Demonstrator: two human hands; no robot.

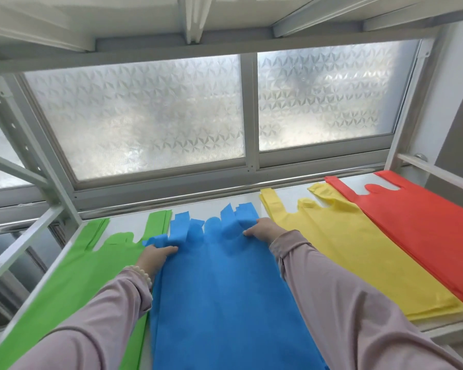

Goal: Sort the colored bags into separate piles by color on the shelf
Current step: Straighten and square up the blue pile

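Four flat piles of bags lie side by side on the white shelf point(292, 192): green bags point(72, 273) at the left, blue bags point(217, 295) in the middle, yellow bags point(364, 252) to the right, red bags point(425, 225) at the far right. My left hand point(155, 256) pinches the left handle end of the blue pile. My right hand point(263, 229) presses down on the blue pile's right handle area, fingers bent on the fabric. The blue handles at the far end are crumpled and uneven.
A frosted sliding window point(150, 118) runs behind the shelf. White metal rack posts point(24, 145) and crossbars stand at the left, and a rail point(436, 169) crosses at the right. Another shelf board point(193, 17) hangs overhead.
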